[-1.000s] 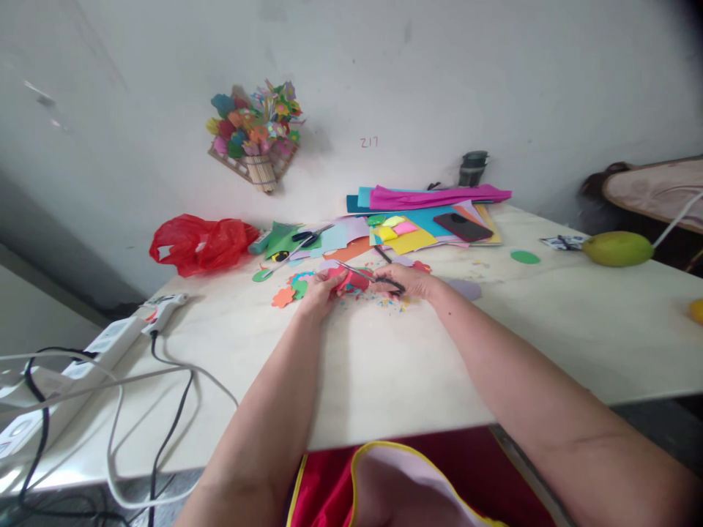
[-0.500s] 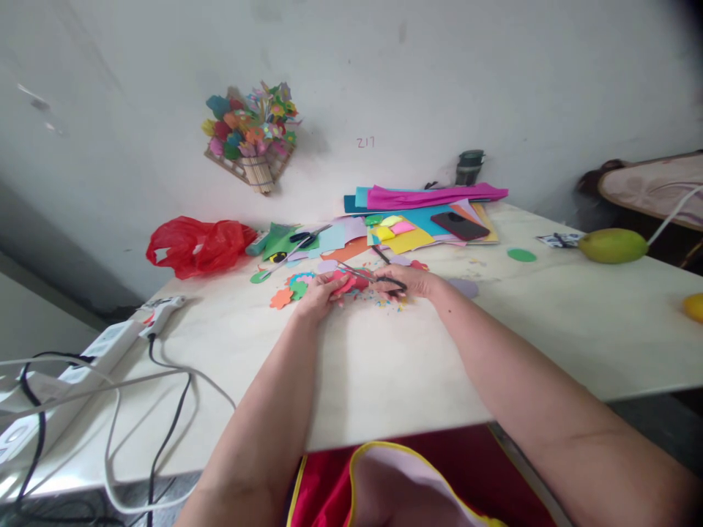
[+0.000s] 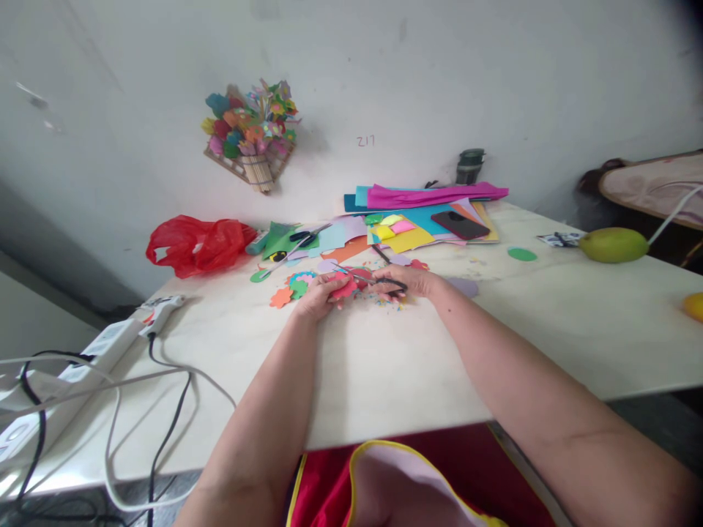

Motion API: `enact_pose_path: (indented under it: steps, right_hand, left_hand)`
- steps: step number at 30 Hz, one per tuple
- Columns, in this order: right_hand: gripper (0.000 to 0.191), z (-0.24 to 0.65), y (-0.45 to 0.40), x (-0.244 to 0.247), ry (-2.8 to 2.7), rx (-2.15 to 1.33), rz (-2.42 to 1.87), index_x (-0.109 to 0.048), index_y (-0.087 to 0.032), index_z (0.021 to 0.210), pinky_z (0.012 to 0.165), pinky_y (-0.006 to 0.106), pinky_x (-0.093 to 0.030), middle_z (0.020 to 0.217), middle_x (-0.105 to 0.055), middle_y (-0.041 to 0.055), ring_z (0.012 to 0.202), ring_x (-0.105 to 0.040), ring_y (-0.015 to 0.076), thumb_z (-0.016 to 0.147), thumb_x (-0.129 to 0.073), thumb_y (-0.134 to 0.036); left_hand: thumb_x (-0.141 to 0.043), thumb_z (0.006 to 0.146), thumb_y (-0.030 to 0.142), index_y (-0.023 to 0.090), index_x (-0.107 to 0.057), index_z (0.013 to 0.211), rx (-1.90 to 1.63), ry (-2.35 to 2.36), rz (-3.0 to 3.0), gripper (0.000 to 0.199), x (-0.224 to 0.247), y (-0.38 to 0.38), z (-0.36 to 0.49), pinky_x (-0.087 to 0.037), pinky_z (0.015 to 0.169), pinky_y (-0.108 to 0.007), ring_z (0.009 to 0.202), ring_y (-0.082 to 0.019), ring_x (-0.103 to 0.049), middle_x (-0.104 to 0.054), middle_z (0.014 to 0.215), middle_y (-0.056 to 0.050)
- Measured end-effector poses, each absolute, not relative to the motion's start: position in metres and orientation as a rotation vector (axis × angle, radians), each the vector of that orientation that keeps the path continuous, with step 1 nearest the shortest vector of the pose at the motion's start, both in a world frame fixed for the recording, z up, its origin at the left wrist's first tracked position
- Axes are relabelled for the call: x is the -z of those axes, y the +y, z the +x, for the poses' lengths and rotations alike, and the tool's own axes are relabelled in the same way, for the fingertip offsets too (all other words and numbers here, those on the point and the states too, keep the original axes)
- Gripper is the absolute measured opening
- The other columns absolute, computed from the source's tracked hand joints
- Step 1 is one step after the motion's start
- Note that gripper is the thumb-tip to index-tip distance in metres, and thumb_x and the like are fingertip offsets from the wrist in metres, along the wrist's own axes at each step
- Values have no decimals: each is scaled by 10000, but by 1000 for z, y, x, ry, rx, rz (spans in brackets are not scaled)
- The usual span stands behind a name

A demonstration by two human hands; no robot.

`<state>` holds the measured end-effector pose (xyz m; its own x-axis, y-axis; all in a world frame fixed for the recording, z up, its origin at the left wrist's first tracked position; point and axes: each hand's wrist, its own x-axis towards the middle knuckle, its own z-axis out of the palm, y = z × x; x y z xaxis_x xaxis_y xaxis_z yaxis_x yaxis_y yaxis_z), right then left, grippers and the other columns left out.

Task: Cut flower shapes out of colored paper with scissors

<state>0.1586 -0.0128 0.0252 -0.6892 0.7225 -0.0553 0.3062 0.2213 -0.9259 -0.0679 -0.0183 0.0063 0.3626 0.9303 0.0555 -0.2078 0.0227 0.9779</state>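
A small red paper piece [image 3: 344,287] is pinched between the fingers of my left hand [image 3: 320,294]. My right hand [image 3: 396,281] is closed around the dark handles of a pair of scissors [image 3: 391,284], whose blades point left over the red piece. Beside my left hand lie an orange paper flower [image 3: 281,297] and a green one [image 3: 299,289]. Tiny coloured scraps [image 3: 392,301] are scattered on the table just below the scissors.
Behind my hands lie coloured sheets [image 3: 422,219], a phone [image 3: 460,225] and a second pair of scissors [image 3: 307,236]. A red plastic bag [image 3: 201,245] sits at the left, above a power strip [image 3: 104,351] with cables. A green mango [image 3: 614,245] rests at the right.
The red piece has turned slightly in my left hand and shows more of its surface. The scissor blades have shifted a little left; both arms stay nearly in place.
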Motion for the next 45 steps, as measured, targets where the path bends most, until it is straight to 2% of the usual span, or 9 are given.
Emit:
enact_pose_path:
  steps: [13,23,38,45]
  right_hand:
    - [323,158,-10,-21,-2122,-1462,-967,-509,-167,702,335,173,-257,519,-555,-33,364,-451,55,799,-669,-430]
    - [314,155,-14,-27,-2091,-1445,-985,-521,-165,681,337,181,-281,491,-525,-47,364,-426,57,749,-707,-409]
    - [320,155,-12,-24,-2114,-1428,-979,-497,-172,677,356,182,-243,511,-543,-29,382,-453,61,784,-672,-417]
    - [291,153,-15,-28,-2095,-1422,-1017,-510,-171,670,355,189,-257,485,-520,-39,361,-418,59,778,-678,-382]
  left_hand:
    - [-839,539,326,96,-716,687,-1051,814,1190,299,-6,-18,-67,-343,326,-235,338,-68,-363,-585,486,-23]
    - [-814,577,308,71,-713,746,-1033,825,1191,308,-8,-20,-67,-349,339,-233,336,-64,-349,-540,453,9]
    - [-803,592,288,80,-694,709,-1060,828,1161,262,-5,-17,-67,-343,345,-232,352,-70,-375,-563,481,-6]
    - [-798,595,288,91,-686,661,-1068,828,1164,236,-5,-16,-68,-346,351,-234,357,-77,-393,-565,479,-13]
